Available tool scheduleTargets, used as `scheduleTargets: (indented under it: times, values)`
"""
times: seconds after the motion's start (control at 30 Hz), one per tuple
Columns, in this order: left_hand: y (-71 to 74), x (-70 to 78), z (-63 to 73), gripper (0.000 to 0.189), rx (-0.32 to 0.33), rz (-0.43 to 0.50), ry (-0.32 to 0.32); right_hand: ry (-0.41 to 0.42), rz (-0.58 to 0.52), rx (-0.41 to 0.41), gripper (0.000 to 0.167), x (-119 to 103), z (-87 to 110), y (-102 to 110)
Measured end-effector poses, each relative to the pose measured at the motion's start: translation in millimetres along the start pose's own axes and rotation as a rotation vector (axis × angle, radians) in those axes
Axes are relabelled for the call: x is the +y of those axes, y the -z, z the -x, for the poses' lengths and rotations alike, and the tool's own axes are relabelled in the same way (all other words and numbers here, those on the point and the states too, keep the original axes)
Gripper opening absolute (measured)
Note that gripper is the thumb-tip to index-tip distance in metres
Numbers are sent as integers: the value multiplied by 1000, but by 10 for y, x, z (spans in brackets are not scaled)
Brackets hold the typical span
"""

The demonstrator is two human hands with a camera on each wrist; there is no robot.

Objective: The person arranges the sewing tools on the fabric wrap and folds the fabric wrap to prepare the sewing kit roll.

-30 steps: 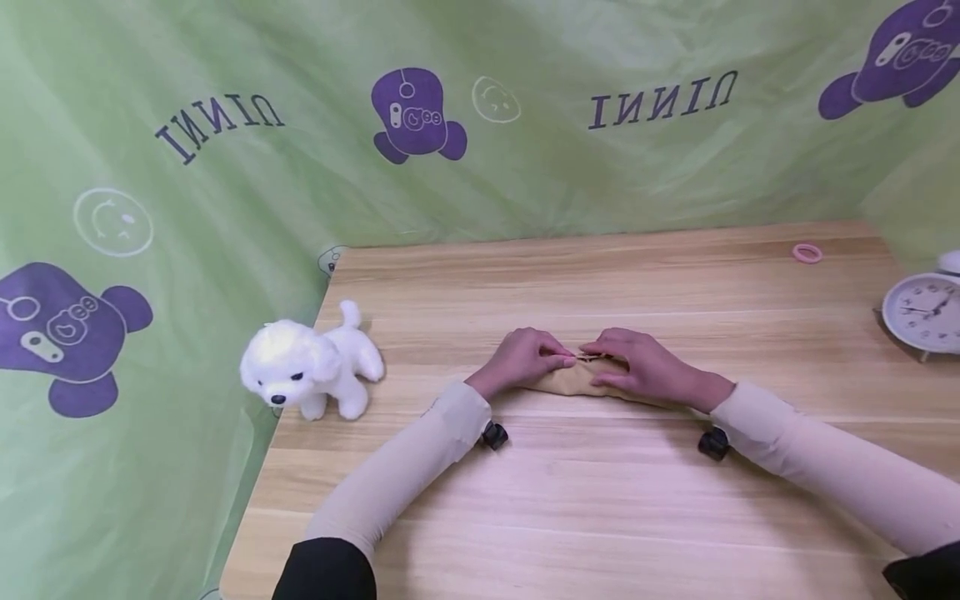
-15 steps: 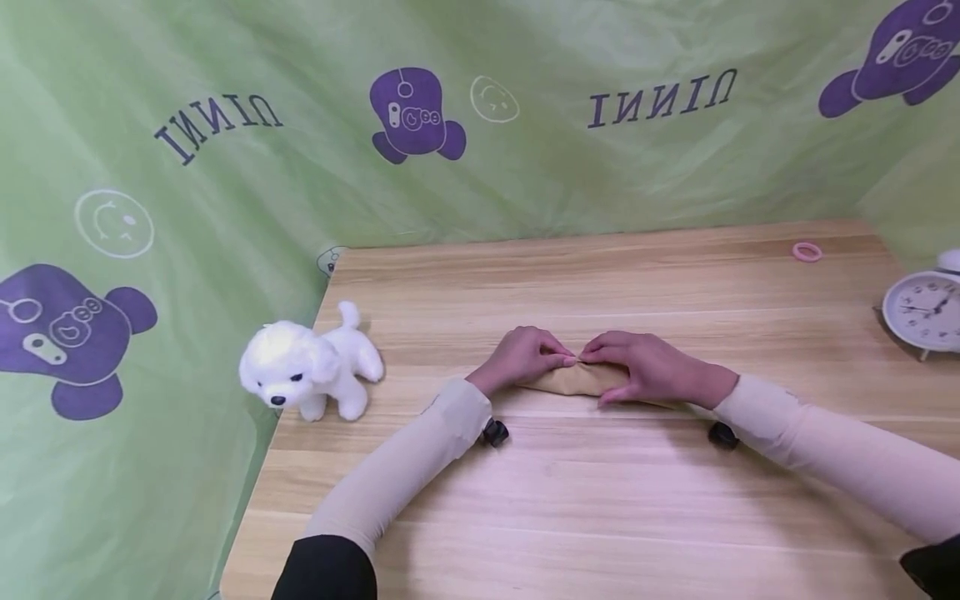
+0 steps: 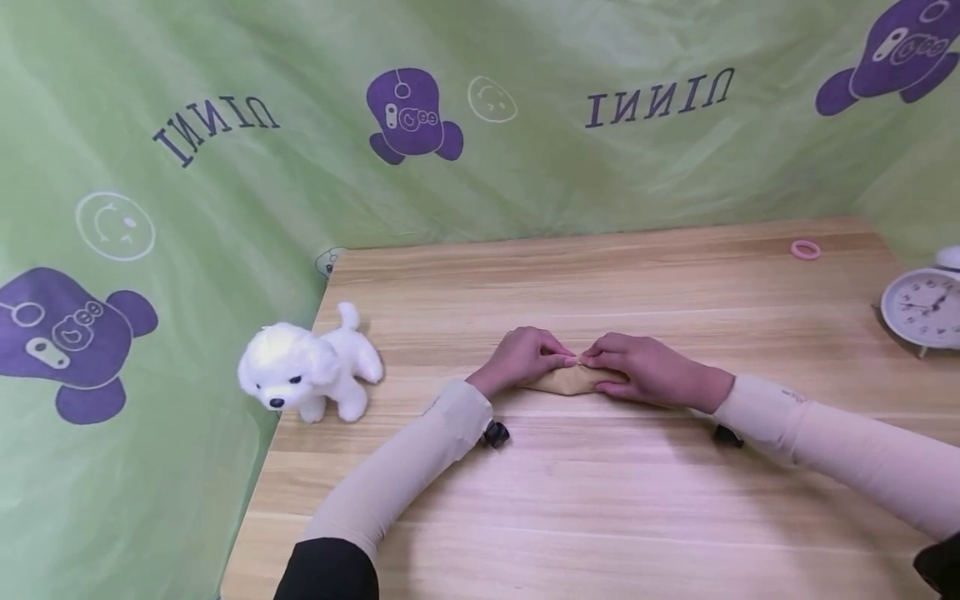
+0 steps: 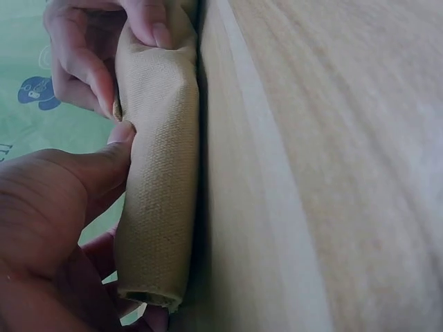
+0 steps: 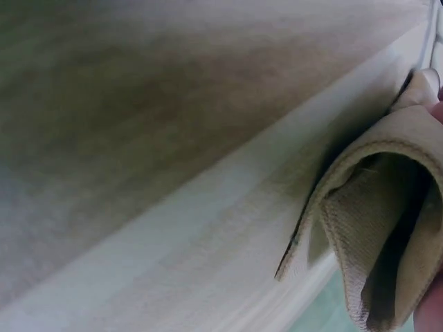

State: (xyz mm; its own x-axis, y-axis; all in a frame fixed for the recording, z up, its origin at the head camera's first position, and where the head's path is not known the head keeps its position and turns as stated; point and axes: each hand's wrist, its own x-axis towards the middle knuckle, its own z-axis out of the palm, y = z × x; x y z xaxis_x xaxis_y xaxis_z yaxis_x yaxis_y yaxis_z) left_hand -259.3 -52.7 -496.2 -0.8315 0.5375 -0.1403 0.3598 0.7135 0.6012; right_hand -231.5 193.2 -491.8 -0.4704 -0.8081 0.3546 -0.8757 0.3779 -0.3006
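A tan canvas piece [image 3: 564, 382] lies across the middle of the wooden table, folded into a long narrow tube. My left hand [image 3: 521, 358] pinches its upper edge between thumb and fingers. Right beside it, my right hand [image 3: 648, 367] grips the same edge, its thumb lower on the near side, and the two hands' fingertips almost meet. In the left wrist view the canvas [image 4: 159, 173] shows a coarse weave and an open end at the bottom. Stitched borders and a hollow, layered end of the canvas [image 5: 367, 221] appear in the right wrist view.
On the table's left stands a white plush dog [image 3: 311, 362]. A pink ring [image 3: 806, 250] lies at the back right, and a white alarm clock [image 3: 926, 308] is at the right edge. A green printed curtain [image 3: 525, 183] hangs behind the table [image 3: 570, 500].
My right hand has shifted its fingers along the upper edge, closer to the left fingertips, and its thumb has moved on the near side. The left hand stays almost still.
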Motion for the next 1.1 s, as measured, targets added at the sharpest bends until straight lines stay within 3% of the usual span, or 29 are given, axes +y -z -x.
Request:
scheduleTargets:
  times: [0.57,0.87,1.1]
  values:
    - [2,70,8,21,27,-50,-9,30,1,20,27,39,30,-11]
    - [-5,80,7,20,27,-56,-23,107,97,38,30,49,49,-39]
    - [-39,-20,7,20,24,-62,-23,67,114,1,37,9,83,-66]
